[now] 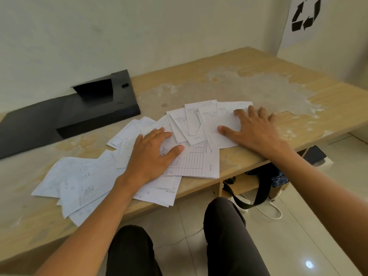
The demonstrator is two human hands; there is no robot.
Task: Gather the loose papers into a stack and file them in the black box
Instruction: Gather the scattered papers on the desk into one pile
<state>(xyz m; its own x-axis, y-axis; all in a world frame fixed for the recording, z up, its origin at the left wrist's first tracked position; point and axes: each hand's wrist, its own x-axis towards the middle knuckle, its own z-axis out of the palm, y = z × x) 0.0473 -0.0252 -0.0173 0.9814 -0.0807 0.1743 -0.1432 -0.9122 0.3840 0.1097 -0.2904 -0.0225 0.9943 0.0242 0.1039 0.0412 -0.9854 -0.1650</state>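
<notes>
Fingers: spread flat on both hands, and we see nothing pinched or gripped; every palm is down on paper.
Left hand: our left hand (153,154) lies open on the middle of the loose papers (191,162), thumb angled out to the right over a ruled form, fingertips aimed up and right.
Right hand: our right hand (253,130) presses open-palmed on the far right sheets, fingers fanned toward the wall, thumb stretched left across a white slip, little finger off the paper on the bare top.
Papers: they run in a loose fan from the near left edge of the desk (298,92) up to the right, sheets overlapping at all angles, a few lower corners poking over the front edge.
Black box: the black box (79,114) lies on the desk at the left against the wall, well apart from our right hand and just beyond the upper left papers; its lid (95,92) is up, and we cannot tell what is inside.
Desk top: pale wood with a wide whitish worn patch behind the papers.
Below the desk: our dark trouser legs (223,236), a dark bag (264,180) on the low shelf, a white cable (272,214) on the tiled floor, a dark phone (314,155) to the right.
Wall: a sheet with a black recycling sign (306,14) at the upper right.
</notes>
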